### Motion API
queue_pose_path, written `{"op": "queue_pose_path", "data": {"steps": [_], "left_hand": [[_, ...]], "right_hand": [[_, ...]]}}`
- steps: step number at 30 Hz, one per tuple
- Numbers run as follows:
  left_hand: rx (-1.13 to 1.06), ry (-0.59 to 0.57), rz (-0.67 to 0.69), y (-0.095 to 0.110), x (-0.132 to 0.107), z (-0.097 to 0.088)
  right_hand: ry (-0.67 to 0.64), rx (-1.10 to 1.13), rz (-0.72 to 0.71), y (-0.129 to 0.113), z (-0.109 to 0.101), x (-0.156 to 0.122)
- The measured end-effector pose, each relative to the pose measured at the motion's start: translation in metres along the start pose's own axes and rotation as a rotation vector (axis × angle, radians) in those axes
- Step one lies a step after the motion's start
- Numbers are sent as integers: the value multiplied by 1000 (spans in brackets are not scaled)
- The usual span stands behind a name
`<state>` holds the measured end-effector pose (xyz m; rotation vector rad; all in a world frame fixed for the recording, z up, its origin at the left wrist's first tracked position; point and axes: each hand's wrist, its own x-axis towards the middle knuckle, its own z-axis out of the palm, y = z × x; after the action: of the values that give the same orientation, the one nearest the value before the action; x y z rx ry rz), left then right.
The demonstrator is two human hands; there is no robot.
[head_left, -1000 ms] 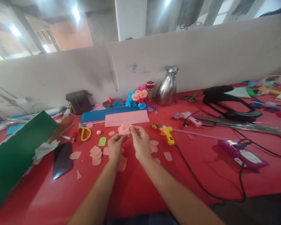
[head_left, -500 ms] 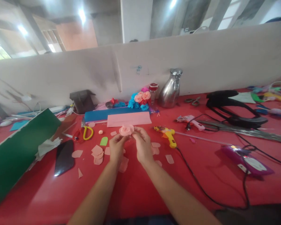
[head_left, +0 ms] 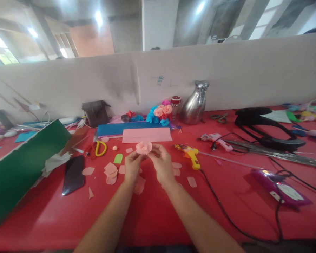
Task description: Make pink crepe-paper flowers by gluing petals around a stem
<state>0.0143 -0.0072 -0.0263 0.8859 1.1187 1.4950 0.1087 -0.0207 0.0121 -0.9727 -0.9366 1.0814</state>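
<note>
A pink paper flower (head_left: 144, 148) is held up between my two hands, over the red table. My left hand (head_left: 132, 166) pinches it from the left and below. On its right side, the fingertips of my right hand (head_left: 162, 162) are closed on the flower's edge. Loose pink paper petals (head_left: 111, 170) lie about the table, some in a small pile left of my hands and some partly hidden under them. A green petal-shaped piece (head_left: 118, 158) and a small pink ball (head_left: 115, 148) rest left of the flower. Behind it lies a folded pink paper sheet (head_left: 147, 135).
Right of my hands lie a yellow glue gun (head_left: 192, 159) with a trailing black cord and a pink glue gun (head_left: 218, 140). Yellow-handled scissors (head_left: 101, 148), a phone (head_left: 73, 174) and a green board (head_left: 23, 172) are left. A steel jug (head_left: 195, 105) and paper flowers (head_left: 162, 111) stand behind.
The whole view has shifted slightly, so everything appears a little further right. Both hands keep their hold on the pink paper flower, which looks turned a little.
</note>
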Motion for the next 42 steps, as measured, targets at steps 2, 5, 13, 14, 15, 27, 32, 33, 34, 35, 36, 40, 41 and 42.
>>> {"op": "queue_pose_path", "data": {"steps": [2, 5, 13, 14, 15, 27, 32, 33, 34, 35, 36, 40, 41, 42], "left_hand": [[8, -2, 2, 1, 0, 0], [16, -5, 5, 2, 0, 0], [49, 1, -31, 3, 0, -1], [51, 0, -30, 3, 0, -1], [51, 0, -29, 3, 0, -1], [46, -41, 17, 6, -1, -1], [36, -31, -1, 6, -1, -1], [34, -35, 4, 6, 0, -2], [34, -38, 9, 6, 0, -2], [36, -40, 15, 6, 0, -2], [38, -45, 22, 6, 0, -2], [19, -96, 61, 6, 0, -2], [9, -115, 67, 6, 0, -2], [0, -130, 68, 6, 0, -2]], "right_hand": [[-12, -24, -5, 0, -1, 0], [-33, -63, 6, -1, -1, 1], [-62, -127, -6, 0, -4, 2], [-60, -135, -12, 0, -4, 2], [-59, -142, -18, 0, -4, 2], [-68, -147, -11, 0, -5, 3], [-100, -141, -12, 1, -6, 3], [-104, -140, -13, 0, -6, 3], [-107, -139, -15, 1, -6, 4], [-110, -140, -19, 1, -6, 4], [-114, -143, -24, 1, -7, 4], [-125, -185, -44, 2, -7, 4], [-122, -192, -43, 2, -7, 4], [-117, -192, -35, 1, -6, 4]]}}
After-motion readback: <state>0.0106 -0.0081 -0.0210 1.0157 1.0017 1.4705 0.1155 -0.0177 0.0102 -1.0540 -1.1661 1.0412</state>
